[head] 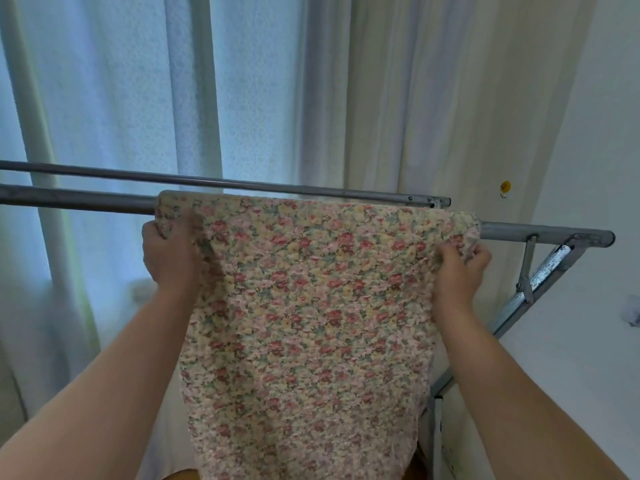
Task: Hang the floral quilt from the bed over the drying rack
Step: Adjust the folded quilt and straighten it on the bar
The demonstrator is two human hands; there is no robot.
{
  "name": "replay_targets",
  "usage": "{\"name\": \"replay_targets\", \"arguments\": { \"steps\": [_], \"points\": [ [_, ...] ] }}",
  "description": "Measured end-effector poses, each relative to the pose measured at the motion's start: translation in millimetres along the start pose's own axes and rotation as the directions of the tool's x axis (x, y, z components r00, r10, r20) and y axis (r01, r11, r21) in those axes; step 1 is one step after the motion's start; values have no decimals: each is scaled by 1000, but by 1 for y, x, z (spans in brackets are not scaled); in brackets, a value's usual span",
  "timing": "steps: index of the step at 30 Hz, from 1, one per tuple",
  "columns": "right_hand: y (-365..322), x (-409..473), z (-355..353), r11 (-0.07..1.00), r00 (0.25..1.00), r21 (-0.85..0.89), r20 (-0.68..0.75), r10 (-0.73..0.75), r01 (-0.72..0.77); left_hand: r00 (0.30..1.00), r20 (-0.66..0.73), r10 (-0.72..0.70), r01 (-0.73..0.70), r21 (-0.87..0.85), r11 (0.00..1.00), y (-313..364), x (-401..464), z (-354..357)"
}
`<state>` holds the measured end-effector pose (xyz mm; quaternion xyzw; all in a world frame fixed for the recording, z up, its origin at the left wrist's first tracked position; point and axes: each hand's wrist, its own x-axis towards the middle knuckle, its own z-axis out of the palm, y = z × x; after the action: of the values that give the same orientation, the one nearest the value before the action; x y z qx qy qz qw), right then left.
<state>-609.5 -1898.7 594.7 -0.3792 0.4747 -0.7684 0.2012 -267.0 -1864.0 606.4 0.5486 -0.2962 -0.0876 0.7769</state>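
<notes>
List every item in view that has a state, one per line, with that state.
floral quilt: draped over the near bar, hanging down toward the camera
left hand: closed on the quilt's left edge
right hand: closed on the quilt's right edge
near bar: carrying the quilt
far bar: bare
curtains: drawn
yellow wall hook: nothing hanging on it

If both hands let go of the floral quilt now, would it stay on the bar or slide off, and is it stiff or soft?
The floral quilt is probably soft and floppy: it bends over the near bar and hangs in loose folds. It may slide toward the person, since the long visible part hangs on this side. The left hand and right hand grip its edges.
</notes>
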Motion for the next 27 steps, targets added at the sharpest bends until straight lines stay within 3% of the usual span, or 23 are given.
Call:
{"name": "replay_targets", "arguments": {
  "steps": [2,4,7,12,21,27],
  "points": [
    [-4,3,4,999,999,-48,-37,-12,10,999,-37,23,-18,145,989,4,1,3],
    [3,5,2,973,992,-198,-34,-125,116,998,-32,53,-43,268,963,-1,1,3],
    [13,5,-3,932,971,-283,-6,-240,228,996,1,86,-82,306,949,-10,0,1],
    [29,0,-9,900,961,-342,42,-275,272,990,36,137,-141,302,943,-29,-6,-5],
    [66,-14,-28,839,970,-487,148,-194,242,982,107,153,-183,371,911,-69,-20,-14],
    [91,-27,-38,797,975,-588,223,-10,142,979,182,92,-170,478,862,-99,-34,-27]
  ]
}}
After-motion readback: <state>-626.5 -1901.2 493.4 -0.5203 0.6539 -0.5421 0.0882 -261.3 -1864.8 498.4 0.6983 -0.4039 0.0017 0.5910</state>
